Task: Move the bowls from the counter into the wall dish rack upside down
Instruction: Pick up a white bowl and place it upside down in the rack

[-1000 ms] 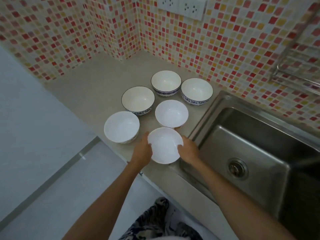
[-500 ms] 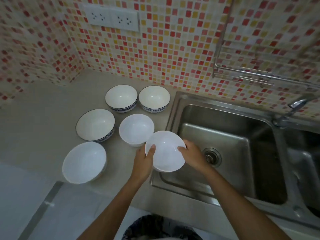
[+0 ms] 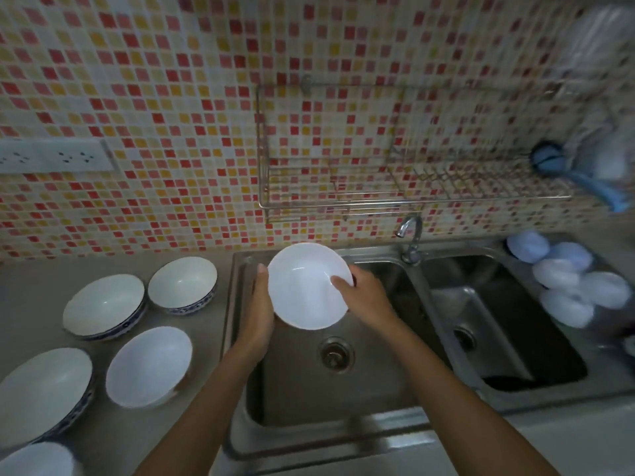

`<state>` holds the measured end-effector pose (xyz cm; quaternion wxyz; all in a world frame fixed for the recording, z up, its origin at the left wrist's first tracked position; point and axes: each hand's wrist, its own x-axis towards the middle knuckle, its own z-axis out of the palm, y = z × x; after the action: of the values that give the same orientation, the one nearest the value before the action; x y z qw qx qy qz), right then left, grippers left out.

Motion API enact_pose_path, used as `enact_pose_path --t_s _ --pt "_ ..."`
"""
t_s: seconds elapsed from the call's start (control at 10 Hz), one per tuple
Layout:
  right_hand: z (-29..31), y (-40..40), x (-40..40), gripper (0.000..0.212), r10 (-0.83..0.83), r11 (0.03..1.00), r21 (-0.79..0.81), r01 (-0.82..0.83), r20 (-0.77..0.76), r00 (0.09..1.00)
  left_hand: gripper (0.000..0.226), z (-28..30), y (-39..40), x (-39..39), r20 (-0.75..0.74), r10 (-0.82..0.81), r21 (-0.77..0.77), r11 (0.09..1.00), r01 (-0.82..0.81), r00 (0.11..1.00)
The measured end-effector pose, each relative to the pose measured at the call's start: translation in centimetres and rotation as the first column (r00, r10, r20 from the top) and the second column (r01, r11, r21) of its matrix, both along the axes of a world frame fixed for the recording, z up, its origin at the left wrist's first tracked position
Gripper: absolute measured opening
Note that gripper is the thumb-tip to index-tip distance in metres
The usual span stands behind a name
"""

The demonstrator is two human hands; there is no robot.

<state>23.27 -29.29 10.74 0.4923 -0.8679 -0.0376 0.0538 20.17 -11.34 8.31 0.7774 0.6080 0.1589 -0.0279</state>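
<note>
I hold a plain white bowl (image 3: 307, 286) in the air over the left sink basin, its opening tilted toward me. My left hand (image 3: 259, 317) grips its left rim and my right hand (image 3: 364, 298) grips its right rim. Above it on the tiled wall hangs the wire dish rack (image 3: 405, 199), with nothing in it. Several more bowls stay upright on the counter at the left: two blue-patterned ones (image 3: 104, 305) (image 3: 182, 285), a plain white one (image 3: 148, 366), a large patterned one (image 3: 43, 393) and one at the bottom edge (image 3: 36, 462).
A steel double sink (image 3: 285, 400) lies under my arms, with a tap (image 3: 410, 235) between the basins. Several pale round lids or dishes (image 3: 567, 280) lie at the right. A power socket strip (image 3: 55, 156) sits on the wall at the left.
Both hands lifted the white bowl off the counter and carried it right and up, over the sink toward the rack. My view swung right, bringing the rack into sight.
</note>
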Motion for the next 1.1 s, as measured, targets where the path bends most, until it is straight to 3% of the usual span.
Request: enact_pose_path --t_s 0.1,0.2,0.3,0.4,0.5,0.6,0.7,0.9,1.0,1.1 --pt "3.3 -2.2 2.1 0.033 -0.001 1.0 0.024 -0.001 0.101 0.995 0.054 2.0 -1.7 2.7 0.026 0.032 0.003 0.999 -0.032 0.999" --pt "6.2 -4.0 3.8 0.033 -0.1 0.988 0.141 0.063 0.279 0.955 0.034 6.7 -4.5 4.4 0.202 0.058 -0.056 0.997 -0.047 0.978" --pt "7.8 -6.0 6.1 0.039 -0.227 0.972 0.158 0.175 0.431 0.873 0.055 8.6 -5.2 5.9 0.231 0.087 0.047 0.994 -0.101 0.969" --pt "8.0 -8.3 9.7 0.042 -0.177 0.958 -0.093 0.27 0.549 0.817 0.03 11.2 -6.3 7.3 0.369 0.067 0.175 0.975 -0.14 0.927" --pt "7.7 -10.2 12.7 0.064 -0.077 0.884 -0.362 0.297 0.513 0.855 0.037 13.6 -7.7 8.5 0.499 -0.045 0.405 0.895 -0.187 0.866" --pt "6.4 -11.4 14.6 0.079 -0.027 0.81 -0.525 0.26 0.41 0.912 0.047 14.6 -8.9 10.1 0.547 -0.13 0.572 0.779 -0.256 0.827" --pt "5.2 -11.3 15.3 0.074 0.006 0.741 -0.591 0.319 0.481 0.877 0.057 14.8 -10.4 12.5 0.571 -0.211 0.737 0.558 -0.381 0.793" --pt "4.6 -11.0 15.5 0.071 0.025 0.694 -0.605 0.39 0.562 0.827 0.075 11.6 -11.3 17.3 0.328 -0.464 0.935 0.037 -0.352 0.823" --pt "4.2 -11.0 15.7 0.067 0.018 0.684 -0.605 0.407 0.572 0.82 0.082 10.4 -11.7 18.8 0.254 -0.505 0.953 -0.013 -0.302 0.824" --pt "4.0 -11.1 16.0 0.066 0.022 0.675 -0.609 0.416 0.58 0.814 0.089 10.3 -12.0 19.8 0.236 -0.505 0.966 0.029 -0.257 0.83"
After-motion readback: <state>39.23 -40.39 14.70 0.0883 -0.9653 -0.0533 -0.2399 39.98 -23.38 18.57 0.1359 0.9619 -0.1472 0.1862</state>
